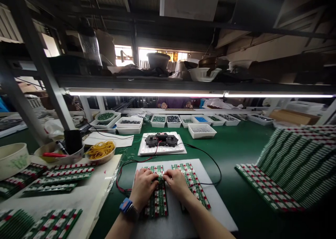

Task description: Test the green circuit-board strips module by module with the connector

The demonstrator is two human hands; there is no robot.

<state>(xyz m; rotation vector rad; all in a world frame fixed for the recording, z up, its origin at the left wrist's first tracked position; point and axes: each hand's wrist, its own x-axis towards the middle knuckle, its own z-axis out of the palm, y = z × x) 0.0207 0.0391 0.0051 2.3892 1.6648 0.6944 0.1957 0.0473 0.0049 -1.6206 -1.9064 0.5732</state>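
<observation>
Both my hands rest on a green circuit board panel [157,200] lying on a white sheet [210,197] in front of me. My left hand [143,186], with a blue watch at the wrist, has its fingers curled down on the panel's upper part. My right hand [177,183] pinches at the same spot, fingertips meeting those of the left. A second green panel [195,183] lies partly under my right hand. Beyond the sheet sits a black test fixture [161,140] on a white base, with red and black wires running toward the panels.
Stacks of green panels lie at the left [60,177] and right [288,169]. A bowl of yellow rubber bands [102,150] and a black cup [72,141] stand at the left. White trays of small parts [202,130] line the back. Another person's hands [175,105] show across the bench.
</observation>
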